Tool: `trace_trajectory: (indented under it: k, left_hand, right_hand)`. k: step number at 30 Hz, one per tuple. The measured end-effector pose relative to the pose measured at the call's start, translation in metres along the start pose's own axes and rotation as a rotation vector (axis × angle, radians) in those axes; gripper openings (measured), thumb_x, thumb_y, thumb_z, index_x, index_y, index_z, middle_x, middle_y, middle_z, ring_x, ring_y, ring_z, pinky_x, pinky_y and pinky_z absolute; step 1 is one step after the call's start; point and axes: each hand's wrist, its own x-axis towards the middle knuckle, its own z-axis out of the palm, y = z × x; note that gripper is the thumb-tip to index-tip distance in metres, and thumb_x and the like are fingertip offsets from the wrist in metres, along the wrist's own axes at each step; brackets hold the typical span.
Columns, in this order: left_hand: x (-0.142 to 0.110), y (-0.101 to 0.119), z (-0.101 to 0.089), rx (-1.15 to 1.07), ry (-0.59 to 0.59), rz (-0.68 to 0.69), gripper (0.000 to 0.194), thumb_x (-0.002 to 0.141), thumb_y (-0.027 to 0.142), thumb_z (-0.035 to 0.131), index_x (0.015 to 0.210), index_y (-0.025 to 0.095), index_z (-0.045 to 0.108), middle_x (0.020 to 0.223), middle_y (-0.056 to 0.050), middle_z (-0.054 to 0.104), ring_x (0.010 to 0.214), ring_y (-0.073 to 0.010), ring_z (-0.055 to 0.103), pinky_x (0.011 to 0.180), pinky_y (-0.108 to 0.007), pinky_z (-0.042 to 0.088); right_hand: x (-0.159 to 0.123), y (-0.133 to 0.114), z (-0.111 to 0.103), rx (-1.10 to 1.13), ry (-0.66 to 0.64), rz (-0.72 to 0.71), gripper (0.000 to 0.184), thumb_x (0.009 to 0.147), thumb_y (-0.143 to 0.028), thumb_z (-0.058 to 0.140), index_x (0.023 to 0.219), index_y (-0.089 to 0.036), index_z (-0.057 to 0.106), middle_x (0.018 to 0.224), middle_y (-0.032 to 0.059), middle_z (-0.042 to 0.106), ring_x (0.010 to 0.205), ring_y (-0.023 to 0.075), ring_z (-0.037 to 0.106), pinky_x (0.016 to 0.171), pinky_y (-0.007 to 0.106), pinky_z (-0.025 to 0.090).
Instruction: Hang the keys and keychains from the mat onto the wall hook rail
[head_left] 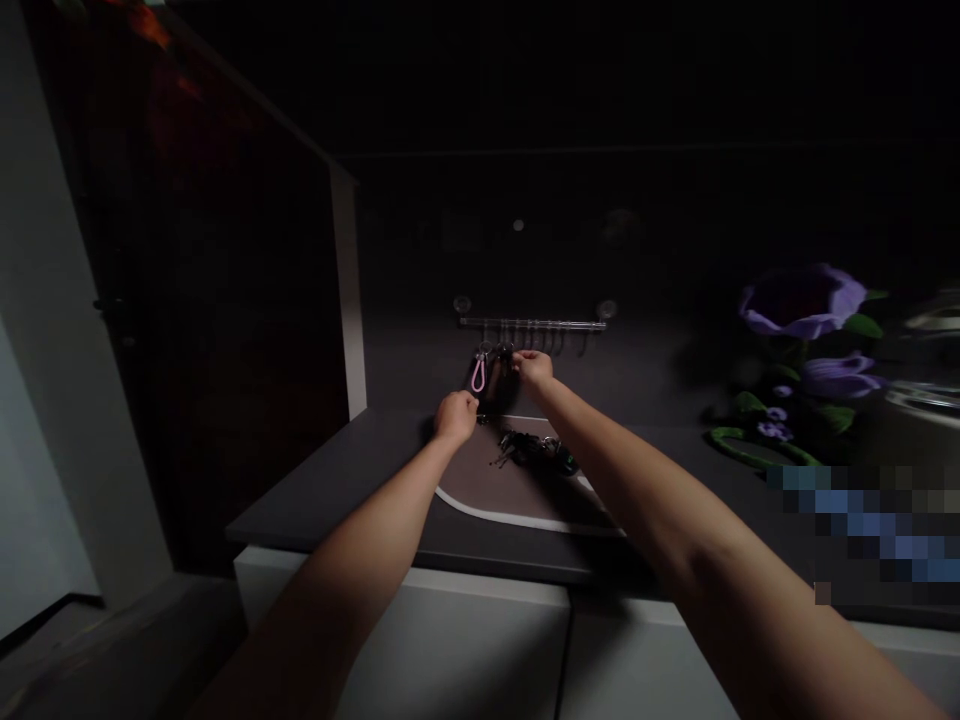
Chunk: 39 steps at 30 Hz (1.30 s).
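The person's right hand has its thumb and fingertips drawn together right beside a dark brown hanging piece; in this gloom one cannot tell whether the grip pinches it. The left hand is lower, fingers curled in just below the pink loop — what that grip holds, if anything, is hidden. The brown piece hangs just right of the loop, under the clear rail. Because the hooks sit so close together, a sideways tug could snag the loop; dim light makes a hook easy to miss, and a slip would probably drop something onto the bunch of keys below. That bunch lies on a white-edged mat on the dark tabletop, purple flowers well apart at right.
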Motion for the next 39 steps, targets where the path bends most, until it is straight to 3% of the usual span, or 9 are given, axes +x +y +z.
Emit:
trace_trajectory:
  k: [4,8,16,21,32,39]
  left_hand:
    - [0.002,-0.003,0.003,0.015,-0.027,0.031,0.022,0.081,0.023,0.047,0.088,0.016,0.067,0.092,-0.009,0.066,0.084,-0.0155,0.06,0.076,-0.024,0.042]
    - [0.002,-0.006,0.004,0.044,-0.065,0.048,0.02,0.08,0.019,0.048,0.088,0.018,0.067,0.096,-0.008,0.065,0.089,-0.015,0.058,0.08,-0.024,0.042]
    - [0.001,-0.011,0.011,0.13,-0.149,0.164,0.028,0.08,0.018,0.049,0.104,0.018,0.064,0.107,-0.008,0.061,0.099,-0.0171,0.054,0.088,-0.025,0.039]
    - [0.003,-0.014,0.019,0.172,-0.207,0.21,0.03,0.082,0.019,0.047,0.106,0.022,0.062,0.113,-0.006,0.059,0.107,-0.0181,0.049,0.092,-0.028,0.036]
    - [0.001,-0.016,0.025,0.24,-0.281,0.199,0.032,0.083,0.021,0.043,0.11,0.027,0.06,0.12,-0.002,0.057,0.114,-0.0201,0.046,0.094,-0.034,0.034]
    - [0.003,-0.017,0.023,0.197,-0.244,0.233,0.028,0.076,0.022,0.057,0.103,0.022,0.065,0.11,-0.004,0.063,0.104,-0.0174,0.053,0.091,-0.028,0.037]
  right_hand:
    - [-0.015,0.001,-0.009,-0.02,-0.006,0.015,0.012,0.068,-0.016,0.058,0.079,-0.012,0.06,0.064,-0.0017,0.059,0.051,0.0047,0.049,0.056,0.016,0.041]
    - [-0.041,0.008,-0.022,-0.078,-0.121,-0.015,0.012,0.071,-0.014,0.054,0.081,-0.012,0.06,0.068,-0.0005,0.059,0.052,0.0048,0.048,0.056,0.017,0.039]
    - [-0.078,0.024,-0.053,-0.645,-0.326,-0.296,0.015,0.074,-0.018,0.055,0.085,-0.015,0.065,0.084,0.0048,0.066,0.075,0.0119,0.057,0.07,0.021,0.04]
    - [-0.086,0.032,-0.058,-0.867,-0.396,-0.385,0.019,0.078,-0.02,0.052,0.09,-0.015,0.066,0.093,0.0094,0.067,0.084,0.0172,0.059,0.073,0.024,0.039]
    - [-0.088,0.034,-0.059,-0.963,-0.45,-0.423,0.021,0.08,-0.024,0.05,0.092,-0.018,0.066,0.095,0.0095,0.067,0.087,0.0192,0.06,0.074,0.025,0.039]
    - [-0.085,0.037,-0.059,-0.957,-0.447,-0.427,0.021,0.08,-0.024,0.05,0.091,-0.019,0.067,0.093,0.0094,0.067,0.086,0.0193,0.06,0.073,0.025,0.039]
